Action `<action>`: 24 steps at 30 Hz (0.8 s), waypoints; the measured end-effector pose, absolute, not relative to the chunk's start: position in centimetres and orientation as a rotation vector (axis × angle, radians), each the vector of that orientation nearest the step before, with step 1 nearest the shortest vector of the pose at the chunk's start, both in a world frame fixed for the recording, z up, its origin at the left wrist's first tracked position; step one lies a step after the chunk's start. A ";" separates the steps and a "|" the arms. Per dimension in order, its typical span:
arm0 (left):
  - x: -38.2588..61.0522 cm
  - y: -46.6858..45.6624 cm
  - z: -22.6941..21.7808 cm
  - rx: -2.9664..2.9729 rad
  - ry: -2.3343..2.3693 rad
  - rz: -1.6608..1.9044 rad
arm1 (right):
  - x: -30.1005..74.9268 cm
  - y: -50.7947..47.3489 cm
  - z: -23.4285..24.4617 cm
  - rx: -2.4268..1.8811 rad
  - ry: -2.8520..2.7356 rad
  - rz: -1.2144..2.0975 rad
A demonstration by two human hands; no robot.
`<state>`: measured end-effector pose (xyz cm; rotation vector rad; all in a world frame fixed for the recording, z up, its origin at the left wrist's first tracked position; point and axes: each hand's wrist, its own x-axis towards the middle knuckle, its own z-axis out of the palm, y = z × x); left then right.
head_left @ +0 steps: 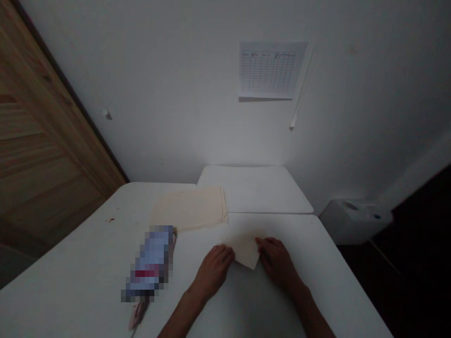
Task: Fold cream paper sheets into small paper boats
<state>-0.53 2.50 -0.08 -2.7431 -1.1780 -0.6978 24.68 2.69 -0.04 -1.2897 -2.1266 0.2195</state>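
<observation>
Head view, looking down and forward in dim light onto a white table. Near its front edge, left hand palm down, fingers bent, fingertips meeting the left edge of a small folded cream piece. Right hand likewise palm down, fingers curled, touching the right edge of the same piece. For either hand, whether pinching that edge or only pressing on it, cannot tell: too dark, and the fingertips cover the contact. Folded cream piece flat on the table between the two hands, one corner pointing back toward the person, paper or cloth hard to tell. Farther back and to the left, apart from the hands, a stack of cream sheets, lying flat, edges roughly squared. Just in front of that stack and left of the left hand, a blurred-out object, bluish with a red band, with a pinkish strap trailing from its near end. A small red spot on the table toward the left edge. Behind the table and touching its far side, a second white surface. On the wall above, a printed chart. At far left a wooden door; at right, lower down, a white container.
</observation>
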 end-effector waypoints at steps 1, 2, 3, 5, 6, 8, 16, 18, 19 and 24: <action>-0.5 2.5 -0.1 -2.768 -1.165 -0.683 | 24.7 2.6 0.0 -1.276 -2.129 0.214; -0.4 2.6 -0.1 -2.783 -1.160 -0.668 | 24.7 2.5 0.2 -1.262 -2.133 0.205; -0.4 2.6 0.0 -2.790 -1.157 -0.654 | 24.7 2.4 0.4 -1.249 -2.137 0.195; -0.2 2.5 0.0 -2.797 -1.153 -0.638 | 24.3 2.2 0.8 -1.226 -2.157 0.172; -0.2 2.4 0.1 -2.800 -1.154 -0.637 | 24.0 2.1 1.1 -1.217 -2.170 0.162; -0.2 2.3 0.3 -2.818 -1.157 -0.640 | 23.2 2.1 1.5 -1.195 -2.219 0.160; -1.0 2.0 1.1 -2.869 -1.145 -0.681 | 21.2 1.9 1.8 -1.137 -2.337 0.121; -1.4 2.0 1.2 -2.884 -1.149 -0.750 | 21.2 1.7 1.8 -1.154 -2.370 0.108; -1.5 2.1 1.2 -2.890 -1.148 -0.787 | 21.2 1.7 1.7 -1.159 -2.390 0.105; -1.9 2.2 1.5 -2.974 -1.229 -0.932 | 20.9 1.6 0.8 -1.144 -2.430 0.114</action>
